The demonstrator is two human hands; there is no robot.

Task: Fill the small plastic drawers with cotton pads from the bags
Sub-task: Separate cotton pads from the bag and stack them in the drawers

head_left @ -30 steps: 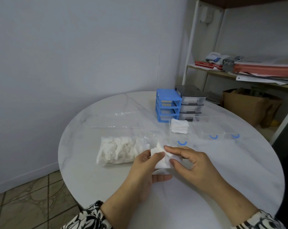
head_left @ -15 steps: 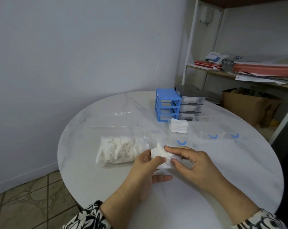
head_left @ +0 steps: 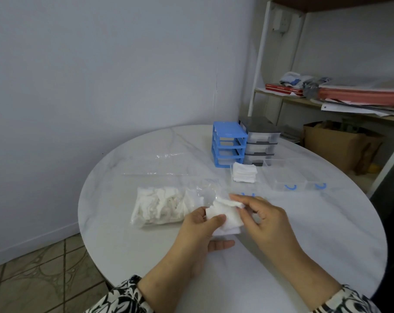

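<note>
Cotton pads (head_left: pixel 227 219) in both hands' grip, no legible writing anywhere.

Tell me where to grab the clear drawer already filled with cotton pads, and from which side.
Probably best: come from above and clasp the filled clear drawer across its two long side walls. It sits flat and open-topped on the table, pads reaching its rim, so gripping inside would crush them. Its far end lies close to the blue drawer frame; the sides look freer.

A small stack of white square cotton pads (head_left: pixel 227 219) sits beside a clear plastic bag (head_left: pixel 169 205) half-full of pads, near empty clear drawers (head_left: pixel 284 177).
</note>
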